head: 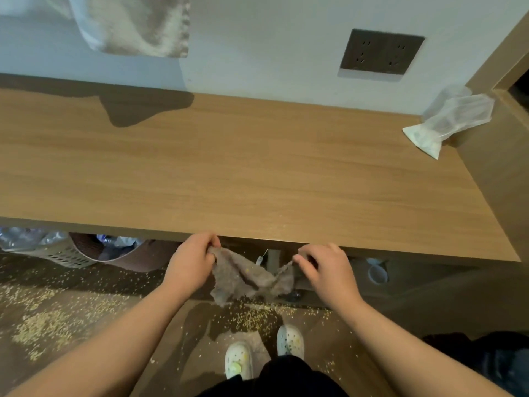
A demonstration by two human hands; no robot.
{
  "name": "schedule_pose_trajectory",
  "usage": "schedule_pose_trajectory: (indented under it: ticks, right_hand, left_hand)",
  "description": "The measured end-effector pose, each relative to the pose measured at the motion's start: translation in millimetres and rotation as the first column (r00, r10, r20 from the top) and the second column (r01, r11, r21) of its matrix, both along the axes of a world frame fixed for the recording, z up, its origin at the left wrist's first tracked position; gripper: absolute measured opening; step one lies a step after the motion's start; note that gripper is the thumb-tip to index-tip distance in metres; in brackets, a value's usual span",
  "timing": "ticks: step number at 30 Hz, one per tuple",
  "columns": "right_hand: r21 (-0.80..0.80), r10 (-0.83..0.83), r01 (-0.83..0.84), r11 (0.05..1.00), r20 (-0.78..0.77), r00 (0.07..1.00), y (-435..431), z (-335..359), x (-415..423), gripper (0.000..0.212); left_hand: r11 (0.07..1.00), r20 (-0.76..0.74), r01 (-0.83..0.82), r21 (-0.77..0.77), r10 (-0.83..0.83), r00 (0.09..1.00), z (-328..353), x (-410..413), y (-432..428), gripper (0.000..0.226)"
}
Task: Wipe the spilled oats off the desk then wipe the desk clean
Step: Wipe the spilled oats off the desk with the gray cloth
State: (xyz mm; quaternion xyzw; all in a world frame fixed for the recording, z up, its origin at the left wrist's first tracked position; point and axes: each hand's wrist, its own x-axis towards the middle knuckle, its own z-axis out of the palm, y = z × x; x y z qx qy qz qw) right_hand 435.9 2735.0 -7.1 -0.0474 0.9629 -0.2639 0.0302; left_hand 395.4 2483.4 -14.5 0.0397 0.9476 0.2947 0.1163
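Note:
A grey-brown cloth (252, 277) hangs just below the front edge of the wooden desk (257, 173), stretched between both hands. My left hand (191, 262) pinches its left corner and my right hand (323, 267) pinches its right corner. A few oat flakes cling to the cloth. Spilled oats (45, 325) lie scattered over the floor, in a thick patch at the left and a smaller patch (257, 316) under the cloth. A faint dusting of specks shows on the desk near its front edge.
A clear plastic bag (446, 121) lies at the desk's back right corner against a wooden side panel. A wall socket (380, 51) sits above the desk. A white basket (63, 255) and a brown bin (128, 255) stand under the desk. My white shoes (237, 359) are below.

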Motion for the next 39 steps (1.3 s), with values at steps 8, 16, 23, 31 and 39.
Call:
schedule_pose_trajectory:
  ticks: [8,16,23,31,39]
  right_hand:
    - [-0.274,-0.001,0.018,0.962,0.063,0.998,-15.2,9.8,-5.7,0.018]
    - [-0.373,0.090,-0.053,0.926,0.083,0.992,-37.2,22.6,-17.0,0.007]
    - [-0.484,-0.249,0.167,0.859,-0.111,0.962,-16.3,35.1,-1.5,0.029]
    - [-0.241,-0.004,0.035,0.970,0.129,0.992,-4.0,49.7,-15.5,0.020]
    - [-0.313,-0.071,0.157,0.937,0.268,0.961,-26.3,46.0,-28.9,0.018]
  left_hand:
    - [0.998,0.083,0.060,0.026,-0.062,0.995,-3.5,1.3,8.5,0.032]
    - [0.932,0.162,0.276,0.233,-0.317,0.934,6.2,3.0,63.3,0.021]
    - [0.929,0.316,0.369,-0.015,-0.345,0.884,-3.7,1.7,53.7,0.021]
    - [0.946,0.159,-0.001,0.324,-0.053,0.986,23.0,-12.0,37.9,0.011]
    - [0.956,0.207,-0.065,0.286,0.004,0.978,43.8,-28.6,29.1,0.014]
